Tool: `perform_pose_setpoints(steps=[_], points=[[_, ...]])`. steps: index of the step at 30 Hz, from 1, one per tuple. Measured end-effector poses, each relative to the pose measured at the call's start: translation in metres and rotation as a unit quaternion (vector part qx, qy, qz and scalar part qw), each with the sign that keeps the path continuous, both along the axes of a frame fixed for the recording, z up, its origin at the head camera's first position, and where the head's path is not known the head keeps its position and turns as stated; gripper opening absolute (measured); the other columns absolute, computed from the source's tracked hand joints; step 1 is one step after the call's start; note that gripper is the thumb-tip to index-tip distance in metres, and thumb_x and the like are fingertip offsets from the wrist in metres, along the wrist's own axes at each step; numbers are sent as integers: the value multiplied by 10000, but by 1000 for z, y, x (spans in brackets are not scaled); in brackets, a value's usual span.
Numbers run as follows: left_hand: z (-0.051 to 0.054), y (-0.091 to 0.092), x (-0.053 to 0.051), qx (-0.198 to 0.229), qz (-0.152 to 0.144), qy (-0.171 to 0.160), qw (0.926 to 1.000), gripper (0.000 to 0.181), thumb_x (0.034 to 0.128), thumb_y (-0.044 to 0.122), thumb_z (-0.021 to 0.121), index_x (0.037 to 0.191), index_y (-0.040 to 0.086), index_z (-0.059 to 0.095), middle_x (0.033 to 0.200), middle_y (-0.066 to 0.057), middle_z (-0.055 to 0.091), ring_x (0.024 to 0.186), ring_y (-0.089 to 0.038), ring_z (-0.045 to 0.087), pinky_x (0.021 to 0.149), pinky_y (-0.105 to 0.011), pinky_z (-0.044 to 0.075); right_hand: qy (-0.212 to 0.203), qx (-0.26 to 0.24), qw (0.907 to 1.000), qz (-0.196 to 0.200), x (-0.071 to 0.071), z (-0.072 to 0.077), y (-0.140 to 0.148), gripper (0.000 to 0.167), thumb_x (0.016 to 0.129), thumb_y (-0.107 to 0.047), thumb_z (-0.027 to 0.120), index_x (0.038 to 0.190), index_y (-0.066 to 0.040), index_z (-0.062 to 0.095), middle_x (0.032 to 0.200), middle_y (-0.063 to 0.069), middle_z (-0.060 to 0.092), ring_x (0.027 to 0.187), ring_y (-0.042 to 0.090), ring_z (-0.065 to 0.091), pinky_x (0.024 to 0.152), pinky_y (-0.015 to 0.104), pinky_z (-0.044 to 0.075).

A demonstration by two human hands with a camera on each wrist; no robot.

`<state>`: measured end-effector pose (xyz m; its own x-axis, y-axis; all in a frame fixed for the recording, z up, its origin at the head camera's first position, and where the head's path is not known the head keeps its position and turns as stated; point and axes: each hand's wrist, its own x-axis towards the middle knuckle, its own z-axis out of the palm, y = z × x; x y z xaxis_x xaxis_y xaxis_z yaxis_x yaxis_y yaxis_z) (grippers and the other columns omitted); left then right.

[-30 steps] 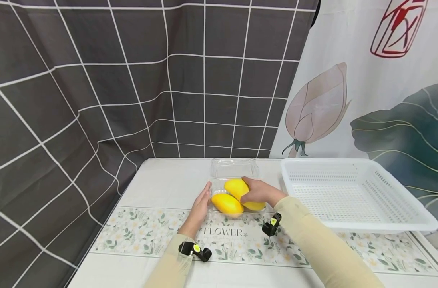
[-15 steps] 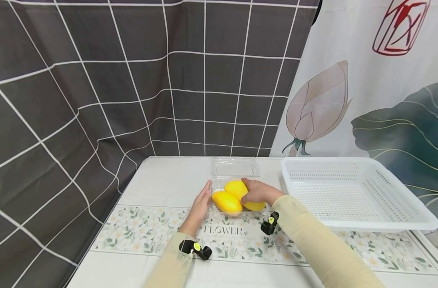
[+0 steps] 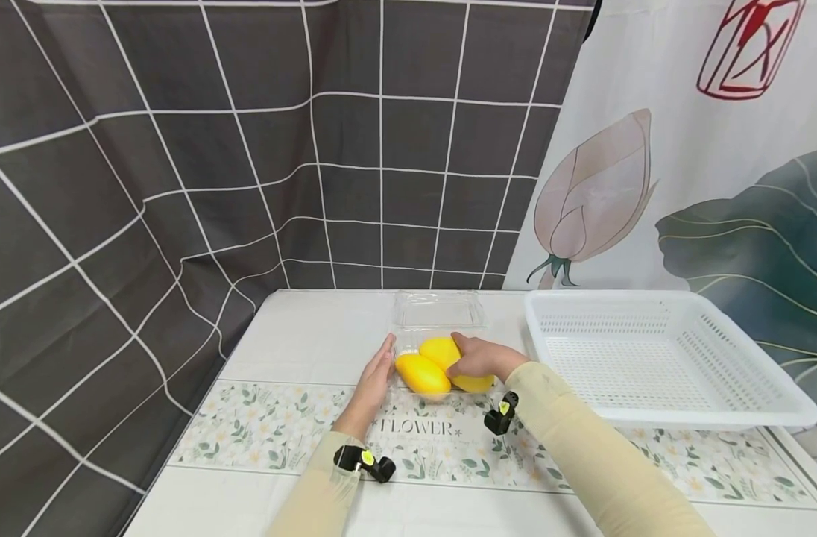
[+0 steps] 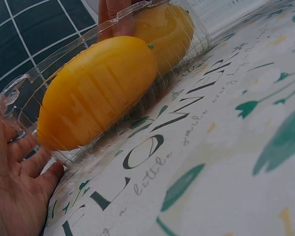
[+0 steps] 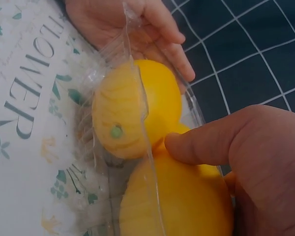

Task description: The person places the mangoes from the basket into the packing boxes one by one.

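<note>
Two yellow mangoes lie side by side in a clear plastic clamshell box, its lid folded back behind it. My right hand grips the right mango from above, thumb on the near side; its other fingers are mostly hidden in the right wrist view. The left mango leans against the right one, its green stem spot showing in the left wrist view. With fingers stretched out, my left hand rests against the box's left end.
A large white perforated plastic basket stands to the right of the box. The white tablecloth carries a floral band and the word FLOWER. Dark grid-patterned cloth hangs behind and at left.
The left mango has turned slightly against the right mango inside the box. Both hands keep nearly the same places, the right one still holding its mango.
</note>
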<state>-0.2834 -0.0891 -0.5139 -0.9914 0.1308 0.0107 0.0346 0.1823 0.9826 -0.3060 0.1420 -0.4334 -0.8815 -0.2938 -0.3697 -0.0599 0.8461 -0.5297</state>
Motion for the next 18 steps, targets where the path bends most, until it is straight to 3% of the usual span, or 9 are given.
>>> perform_pose_setpoints(steps=[4,9,13,16,18], points=[[0,0,0,73,18,-50,10000,516,1111,369,310,1616,278,264,1664,71,235,1536,-231,210,1256,-467,142,152,90,9998,-10,3,1,0,863,943,-343,664,1616,-64,202,1616,254,271,1477,417,290,1191,629,249],[0,-1,-3,305,-36,-47,9995,521,1111,294,355,1620,252,252,1668,54,234,1538,-244,207,1256,-474,141,1114,-321,9923,-429,9,6,1,753,967,-314,647,1576,-35,302,1548,321,311,1370,465,423,1139,632,347],[-2,-1,-5,511,-100,30,9986,564,1103,239,389,1631,199,195,1677,8,216,1538,-253,202,1255,-466,138,1868,-1147,9648,-1451,14,7,3,652,984,-270,610,1535,-28,359,1512,327,325,1306,468,472,1133,604,372],[-2,-1,-6,628,-92,-55,9980,601,1089,198,417,1636,189,168,1677,0,214,1535,-242,211,1255,-442,150,2017,-1646,9398,-2215,19,4,8,658,990,-254,575,1551,-25,319,1546,308,287,1364,462,407,1167,590,329],[-2,0,-6,673,-69,-132,9976,616,1081,177,428,1637,187,161,1676,3,215,1534,-235,214,1253,-431,161,1925,-1853,9284,-2582,22,-1,12,680,999,-261,547,1572,-25,265,1583,290,253,1426,456,333,1193,583,285]])
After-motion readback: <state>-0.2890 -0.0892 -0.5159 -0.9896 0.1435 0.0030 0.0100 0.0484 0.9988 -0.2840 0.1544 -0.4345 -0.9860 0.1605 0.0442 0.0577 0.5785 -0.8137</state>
